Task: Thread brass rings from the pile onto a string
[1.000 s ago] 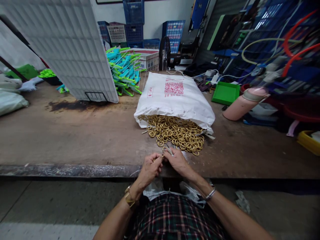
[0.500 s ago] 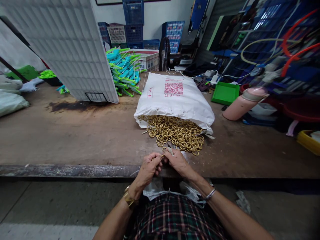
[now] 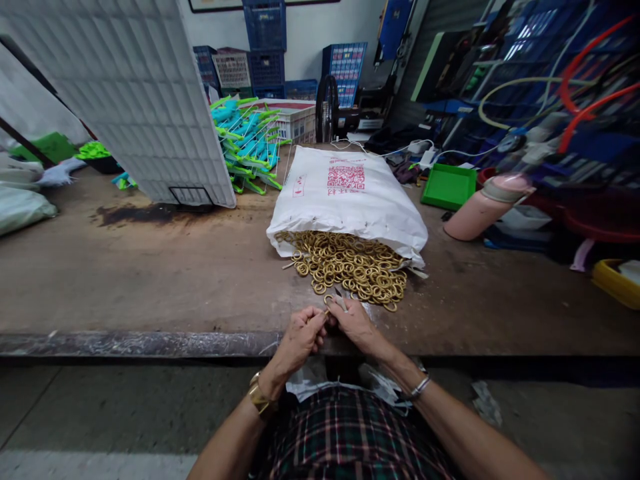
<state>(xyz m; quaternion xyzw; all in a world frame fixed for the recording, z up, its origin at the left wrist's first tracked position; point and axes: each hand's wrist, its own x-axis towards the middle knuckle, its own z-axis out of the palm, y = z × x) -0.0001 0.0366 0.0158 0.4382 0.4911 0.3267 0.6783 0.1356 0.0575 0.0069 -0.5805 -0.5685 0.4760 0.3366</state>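
Note:
My left hand [image 3: 305, 331] is closed, thumb and fingertips pinching a gold-coloured ring [image 3: 327, 313] that shows only in part. Right beside it, my right hand [image 3: 355, 323] is wrapped round a small knife [image 3: 341, 300] with a dark pointed tip sticking up past the fingers. The fingertips of both hands meet just above the table's front edge. Another gold ring [image 3: 327, 299] shows at the right fingertips; whether it is held or lies on the table I cannot tell. Beyond the hands, a heap of gold rings [image 3: 357, 270] spills from the mouth of a white woven sack [image 3: 345, 200].
A tall white ribbed panel [image 3: 150, 100] stands on the table [image 3: 125, 280] at left, with turquoise and green plastic pieces [image 3: 250, 140] behind it. To the right are a green tray [image 3: 450, 187], a pink bottle [image 3: 485, 207] and a yellow container [image 3: 617, 283]. Crates [image 3: 267, 70] are stacked behind.
Both hands keep nearly the same place and grip. The view has shifted very slightly; the sack and the heap of rings have not visibly moved.

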